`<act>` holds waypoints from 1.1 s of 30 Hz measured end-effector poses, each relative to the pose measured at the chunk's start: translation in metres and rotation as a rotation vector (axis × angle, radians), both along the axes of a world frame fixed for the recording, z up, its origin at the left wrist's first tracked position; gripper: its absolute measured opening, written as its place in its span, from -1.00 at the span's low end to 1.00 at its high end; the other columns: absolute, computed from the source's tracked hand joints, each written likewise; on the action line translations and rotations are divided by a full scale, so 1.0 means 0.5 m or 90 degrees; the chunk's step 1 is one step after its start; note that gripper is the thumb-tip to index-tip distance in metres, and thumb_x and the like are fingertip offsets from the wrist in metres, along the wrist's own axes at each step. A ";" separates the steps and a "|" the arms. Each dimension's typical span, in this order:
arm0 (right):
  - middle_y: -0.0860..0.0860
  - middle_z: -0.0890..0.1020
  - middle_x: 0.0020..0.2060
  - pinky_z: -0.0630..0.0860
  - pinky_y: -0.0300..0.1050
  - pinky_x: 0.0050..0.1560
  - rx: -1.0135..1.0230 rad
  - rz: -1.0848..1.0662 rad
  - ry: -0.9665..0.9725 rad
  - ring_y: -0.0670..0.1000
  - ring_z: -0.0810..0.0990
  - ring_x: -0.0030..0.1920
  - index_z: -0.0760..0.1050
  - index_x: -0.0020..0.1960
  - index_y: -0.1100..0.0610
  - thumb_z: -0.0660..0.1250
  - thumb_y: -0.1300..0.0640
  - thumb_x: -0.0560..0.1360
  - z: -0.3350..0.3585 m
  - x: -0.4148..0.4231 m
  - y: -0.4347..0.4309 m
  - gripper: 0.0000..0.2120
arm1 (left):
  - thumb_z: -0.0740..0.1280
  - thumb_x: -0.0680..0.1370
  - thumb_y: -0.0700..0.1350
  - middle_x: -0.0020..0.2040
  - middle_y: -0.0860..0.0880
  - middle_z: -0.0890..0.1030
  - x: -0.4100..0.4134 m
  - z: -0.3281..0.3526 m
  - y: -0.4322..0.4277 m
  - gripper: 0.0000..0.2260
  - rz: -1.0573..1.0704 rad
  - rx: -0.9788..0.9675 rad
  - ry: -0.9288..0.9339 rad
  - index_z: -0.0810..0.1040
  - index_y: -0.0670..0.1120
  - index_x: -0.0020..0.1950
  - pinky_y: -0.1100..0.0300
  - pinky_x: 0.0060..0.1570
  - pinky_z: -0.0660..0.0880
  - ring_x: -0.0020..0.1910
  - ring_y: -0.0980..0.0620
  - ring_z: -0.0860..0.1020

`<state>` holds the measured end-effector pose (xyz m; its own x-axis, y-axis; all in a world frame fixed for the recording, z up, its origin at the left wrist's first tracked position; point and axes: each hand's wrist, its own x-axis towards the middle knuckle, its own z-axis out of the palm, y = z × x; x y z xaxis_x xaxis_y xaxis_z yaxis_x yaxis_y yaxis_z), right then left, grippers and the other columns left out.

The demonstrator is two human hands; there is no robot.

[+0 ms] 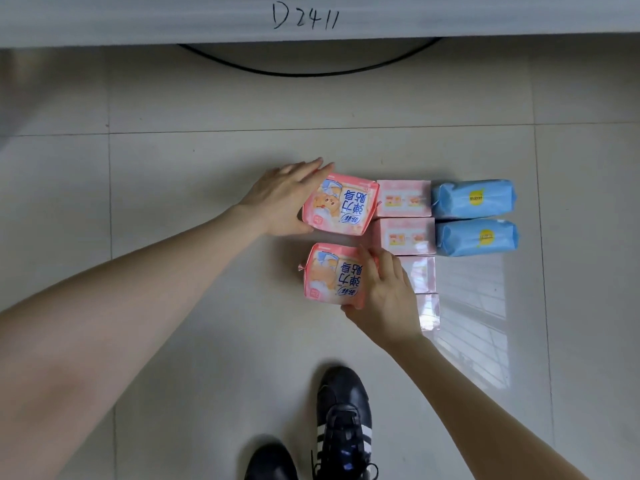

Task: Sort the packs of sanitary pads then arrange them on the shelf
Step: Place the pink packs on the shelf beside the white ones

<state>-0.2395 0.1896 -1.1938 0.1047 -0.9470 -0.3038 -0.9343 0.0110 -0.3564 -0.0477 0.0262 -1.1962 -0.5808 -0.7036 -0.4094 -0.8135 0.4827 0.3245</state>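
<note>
Packs of pads lie sorted in columns on the tiled floor. My left hand (pixel 284 199) grips the left side of a pink bear-print pack (pixel 341 204), thumb under its near edge and fingers along its far edge. My right hand (pixel 384 296) holds the right side of a second pink bear-print pack (pixel 334 275), thumb at its near corner. To their right runs a column of several pale pink box-shaped packs (pixel 403 199); my right hand covers part of the nearer ones. Two blue packs (pixel 474 199) lie at the far right, one behind the other.
A white shelf edge (pixel 311 19) marked "D2411" spans the top. A black cable (pixel 311 69) curves on the floor beneath it. My black shoes (pixel 343 417) stand close behind the packs. A bright window reflection (pixel 471 323) lies on the tiles at the right.
</note>
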 end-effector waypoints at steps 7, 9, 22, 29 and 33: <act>0.13 0.50 0.18 0.59 0.05 -0.09 0.043 -0.022 -0.056 0.18 0.47 0.20 0.41 0.28 0.27 0.53 0.16 0.16 0.010 0.005 -0.009 -0.28 | 0.58 0.26 -0.04 0.27 -0.07 0.42 -0.003 0.004 0.022 -0.23 0.144 0.077 0.162 0.35 -0.13 0.40 0.05 0.03 0.50 0.15 -0.09 0.51; 0.08 0.47 0.17 0.57 0.00 -0.22 0.055 -0.029 -0.069 0.13 0.43 0.19 0.40 0.26 0.22 0.51 0.15 0.17 0.018 0.004 -0.007 -0.31 | 0.59 0.25 -0.06 0.23 -0.06 0.44 0.006 0.008 0.029 -0.24 0.173 0.080 0.162 0.37 -0.11 0.38 0.09 0.03 0.49 0.14 -0.06 0.51; -0.02 0.43 0.11 0.55 -0.03 -0.09 0.154 -0.093 -0.155 0.02 0.47 0.10 0.38 0.28 0.14 0.58 0.03 0.15 0.195 0.010 0.031 -0.24 | 0.65 0.13 0.04 0.16 0.00 0.52 0.095 0.161 0.106 -0.26 0.366 0.078 0.172 0.49 -0.02 0.26 0.21 -0.02 0.39 0.10 -0.02 0.52; -0.01 0.45 0.10 0.54 -0.05 -0.06 0.134 -0.076 -0.155 0.03 0.47 0.09 0.40 0.27 0.14 0.60 -0.04 0.16 0.361 0.005 0.033 -0.23 | 0.67 0.08 0.05 0.09 0.03 0.53 0.159 0.328 0.142 -0.28 0.430 0.062 0.160 0.51 0.00 0.18 0.21 -0.06 0.36 0.05 -0.01 0.54; -0.01 0.46 0.12 0.54 -0.02 -0.02 0.142 -0.065 -0.157 0.03 0.46 0.11 0.41 0.27 0.13 0.59 -0.07 0.16 0.475 0.003 0.027 -0.24 | 0.67 0.06 0.06 0.09 0.04 0.53 0.183 0.454 0.158 -0.27 0.451 0.061 0.161 0.52 0.01 0.17 0.21 -0.05 0.36 0.04 0.00 0.53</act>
